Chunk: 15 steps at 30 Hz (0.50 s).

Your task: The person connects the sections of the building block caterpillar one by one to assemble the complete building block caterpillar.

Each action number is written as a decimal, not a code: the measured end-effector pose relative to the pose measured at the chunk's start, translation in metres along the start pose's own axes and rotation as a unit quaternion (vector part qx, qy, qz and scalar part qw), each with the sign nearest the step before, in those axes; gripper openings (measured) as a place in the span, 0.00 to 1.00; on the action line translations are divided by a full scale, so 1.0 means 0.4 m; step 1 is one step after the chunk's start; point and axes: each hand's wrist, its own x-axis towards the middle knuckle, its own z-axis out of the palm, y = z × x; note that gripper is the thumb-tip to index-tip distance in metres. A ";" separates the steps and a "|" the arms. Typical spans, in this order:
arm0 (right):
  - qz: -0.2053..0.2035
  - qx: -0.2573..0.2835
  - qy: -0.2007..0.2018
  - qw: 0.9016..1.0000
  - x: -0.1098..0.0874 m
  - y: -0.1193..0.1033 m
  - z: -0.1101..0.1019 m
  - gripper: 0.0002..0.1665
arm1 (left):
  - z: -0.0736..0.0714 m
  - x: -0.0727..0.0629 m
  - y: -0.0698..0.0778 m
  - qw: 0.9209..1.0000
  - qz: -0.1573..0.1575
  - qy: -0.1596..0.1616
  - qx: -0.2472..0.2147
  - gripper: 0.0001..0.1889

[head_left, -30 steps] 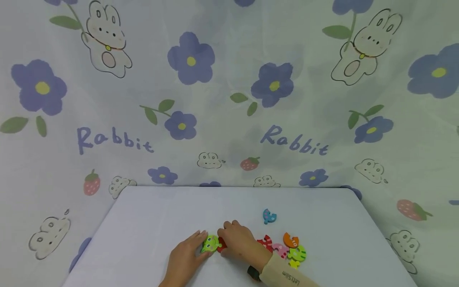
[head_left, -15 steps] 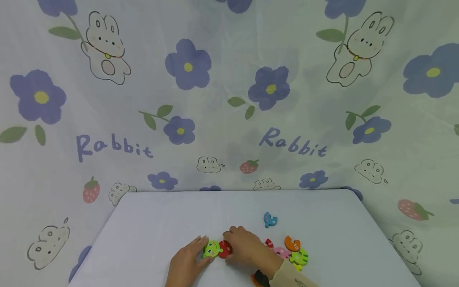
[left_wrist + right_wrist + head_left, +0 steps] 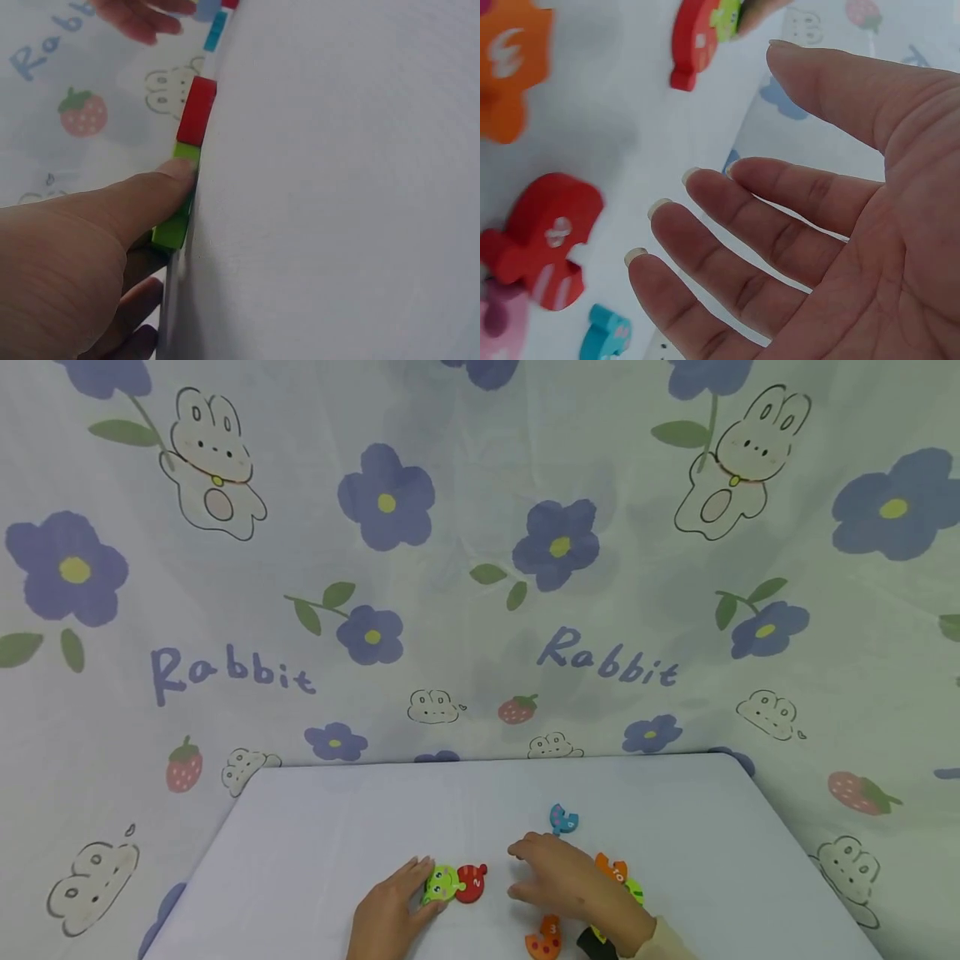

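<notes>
My left hand (image 3: 390,910) holds a green puzzle piece with a smiling face (image 3: 441,885), its thumb along the near edge and its fingers behind. Joined to the right side of that piece is a red puzzle piece marked 2 (image 3: 470,885). In the left wrist view the thumb presses the green piece's side (image 3: 176,221). My right hand (image 3: 558,877) hovers to the right with fingers spread and nothing in them. Beneath it, the right wrist view shows another red piece with pale stripes (image 3: 551,232) and a pink piece (image 3: 502,322).
An orange piece marked 3 (image 3: 545,939) lies near the front. Behind the right hand is a blue piece (image 3: 562,818). An orange piece marked 10 (image 3: 611,866) and a green striped piece (image 3: 634,891) are partly covered by the right arm. A patterned curtain (image 3: 465,610) hangs behind the white table (image 3: 337,827).
My right hand has let go of the red piece marked 2 and moved right, over the loose pieces, its fingers opening. My left hand stays on the green piece.
</notes>
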 end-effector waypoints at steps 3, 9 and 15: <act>-0.004 0.009 -0.003 1.000 -0.021 0.020 0.000 0.32 | 0.006 0.002 0.005 1.000 0.001 -0.003 0.001 0.34; 0.001 -0.003 0.009 1.000 -0.034 0.038 0.006 0.33 | -0.003 0.009 0.008 1.000 -0.021 -0.015 0.006 0.35; 0.013 -0.007 0.015 1.000 -0.054 0.055 0.009 0.33 | 0.002 0.007 0.001 0.999 -0.028 -0.019 0.005 0.35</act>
